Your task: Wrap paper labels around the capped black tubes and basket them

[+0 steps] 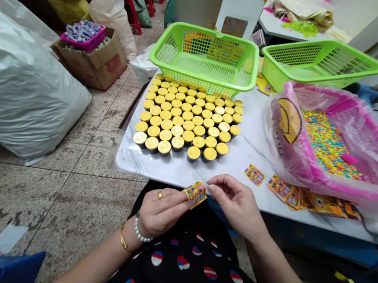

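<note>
Just below the tabletop (pixel 233 177), our left hand (pixel 160 208) pinches a printed yellow sachet (pixel 195 195), and our right hand (pixel 236 206) closes narrow at its corner. On the tabletop, gold-capped tubs (pixel 185 121) stand massed, and more sachets (pixel 309 196) lie overlapping; what they hold we cannot tell.

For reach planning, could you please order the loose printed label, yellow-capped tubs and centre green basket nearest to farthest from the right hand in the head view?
From the right hand:
1. Loose printed label, ahead.
2. Yellow-capped tubs, left.
3. Green basket, behind.
</note>
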`<state>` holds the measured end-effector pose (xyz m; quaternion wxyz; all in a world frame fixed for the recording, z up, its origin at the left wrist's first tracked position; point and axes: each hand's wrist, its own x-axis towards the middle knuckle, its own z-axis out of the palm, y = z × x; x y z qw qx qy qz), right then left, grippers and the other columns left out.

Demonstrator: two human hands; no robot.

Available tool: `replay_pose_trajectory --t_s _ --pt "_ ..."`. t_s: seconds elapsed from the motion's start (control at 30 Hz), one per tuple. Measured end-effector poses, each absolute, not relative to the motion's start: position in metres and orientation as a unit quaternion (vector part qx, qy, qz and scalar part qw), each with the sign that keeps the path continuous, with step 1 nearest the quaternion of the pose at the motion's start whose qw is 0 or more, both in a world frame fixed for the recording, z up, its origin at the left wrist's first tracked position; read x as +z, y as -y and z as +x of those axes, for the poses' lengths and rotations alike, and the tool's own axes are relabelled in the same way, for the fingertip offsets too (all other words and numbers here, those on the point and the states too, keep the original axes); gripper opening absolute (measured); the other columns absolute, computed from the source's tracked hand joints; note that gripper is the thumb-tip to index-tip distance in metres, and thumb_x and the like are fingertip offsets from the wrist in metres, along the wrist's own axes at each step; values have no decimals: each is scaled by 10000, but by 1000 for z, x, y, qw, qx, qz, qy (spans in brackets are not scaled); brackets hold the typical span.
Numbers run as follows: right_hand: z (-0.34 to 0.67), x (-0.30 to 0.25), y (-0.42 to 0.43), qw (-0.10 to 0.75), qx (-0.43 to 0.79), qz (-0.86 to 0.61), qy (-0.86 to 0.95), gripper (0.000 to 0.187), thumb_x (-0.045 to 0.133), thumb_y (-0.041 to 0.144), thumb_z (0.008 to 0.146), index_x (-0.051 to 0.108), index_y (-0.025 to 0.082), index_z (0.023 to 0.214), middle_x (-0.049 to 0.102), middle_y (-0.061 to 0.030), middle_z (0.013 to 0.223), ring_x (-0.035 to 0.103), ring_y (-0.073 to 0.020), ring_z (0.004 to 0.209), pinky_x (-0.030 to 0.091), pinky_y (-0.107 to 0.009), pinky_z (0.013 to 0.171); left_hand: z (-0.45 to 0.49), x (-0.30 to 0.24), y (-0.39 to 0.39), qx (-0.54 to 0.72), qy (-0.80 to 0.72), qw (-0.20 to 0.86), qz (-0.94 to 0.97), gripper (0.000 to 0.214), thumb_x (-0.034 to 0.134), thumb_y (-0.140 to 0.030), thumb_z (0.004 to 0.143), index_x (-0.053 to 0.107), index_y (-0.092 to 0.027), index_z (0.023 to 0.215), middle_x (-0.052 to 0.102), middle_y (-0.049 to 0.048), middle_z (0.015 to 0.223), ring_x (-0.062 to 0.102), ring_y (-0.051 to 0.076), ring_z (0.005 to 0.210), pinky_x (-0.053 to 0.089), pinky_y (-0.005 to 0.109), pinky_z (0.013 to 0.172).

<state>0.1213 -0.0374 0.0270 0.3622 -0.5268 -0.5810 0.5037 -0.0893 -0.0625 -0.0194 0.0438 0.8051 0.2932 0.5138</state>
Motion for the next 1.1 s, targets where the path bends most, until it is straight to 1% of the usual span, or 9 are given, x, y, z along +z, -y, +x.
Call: replay_pose_trajectory --t_s 0.13,0.27,0.33,0.43,0.53,0.8,0.93,1.03,1.1 --pt "118 31 34 350 623 -476 513 206 716 386 818 688 182 816 677 -9 752 594 -137 677 505 -266 662 -87 -17 60 518 -287 49 804 288 669 -16 794 686 -138 1054 777 138 988 743 202 820 628 288 662" --pt "111 39 34 350 657 -447 496 212 734 369 802 655 179 748 659 0 718 583 -127 665 492 -259 670 -85 -11 65 526 -314 80 786 343 705 -43 781 701 -158 1104 775 133 987 733 212 815 607 306 681" --pt "107 42 35 359 630 -450 521 200 714 349 819 643 179 741 644 -2 726 575 -128 678 475 -252 657 -85 -6 69 536 -363 191 738 309 717 -179 827 714 -178 1136 771 127 970 715 199 752 580 293 638" --pt "101 46 35 359 558 -459 591 159 688 293 824 637 178 727 605 -3 730 540 -126 672 427 -240 598 -85 1 74 529 -433 455 570 296 652 -411 891 775 -175 1021 700 57 647 540 113 485 426 213 445" --pt "95 49 34 341 519 -457 636 144 696 264 799 632 176 706 582 1 716 508 -120 647 393 -235 563 -85 7 75 497 -494 588 403 293 732 -431 822 800 -151 876 588 7 505 379 60 430 287 177 408" --pt "100 50 28 378 409 -484 675 230 655 318 851 580 192 674 564 14 657 493 -113 573 383 -240 530 -81 10 68 513 -516 606 321 292 825 -416 714 775 -131 753 543 -20 486 392 37 432 275 159 434" --pt "117 37 -1 435 158 -558 689 147 679 249 820 565 201 741 625 -24 804 586 -166 745 424 -276 636 -79 13 63 528 -523 610 277 330 857 -417 661 759 -131 793 588 -16 504 379 18 371 234 145 391" --pt "122 20 -21 406 122 -569 705 150 682 187 779 537 206 748 674 -51 959 635 -207 914 443 -288 685 -77 19 60 530 -515 618 270 331 866 -391 649 747 -124 803 623 -3 537 412 17 364 253 134 381" --pt "121 11 -28 397 126 -573 706 165 667 176 777 512 210 731 678 -39 939 638 -197 865 451 -297 690 -75 22 57 538 -503 627 254 318 872 -368 644 728 -121 785 618 -11 538 419 12 363 259 123 378"
